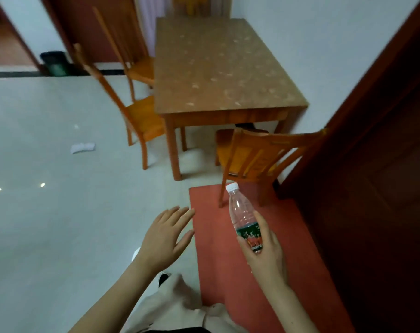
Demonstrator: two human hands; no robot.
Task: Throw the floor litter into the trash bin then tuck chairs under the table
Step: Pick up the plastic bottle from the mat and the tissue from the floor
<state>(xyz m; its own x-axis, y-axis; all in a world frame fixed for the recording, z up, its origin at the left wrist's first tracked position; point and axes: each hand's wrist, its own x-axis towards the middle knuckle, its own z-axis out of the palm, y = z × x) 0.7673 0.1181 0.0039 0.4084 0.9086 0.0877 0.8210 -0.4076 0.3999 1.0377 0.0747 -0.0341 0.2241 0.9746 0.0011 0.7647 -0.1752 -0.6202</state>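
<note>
Plastic bottle, white-capped and near upright, is gripped at its labelled lower part by the right hand, above the red mat. Left hand is spread flat, holding nothing. White paper litter lies on the floor; trash bin stands by the far wall.

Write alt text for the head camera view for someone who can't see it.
The person's right hand holds a clear plastic bottle above a red mat, the left hand open and empty. Ahead, a wooden table with three chairs pulled out, white paper litter on the floor, a dark trash bin by the far wall.
</note>
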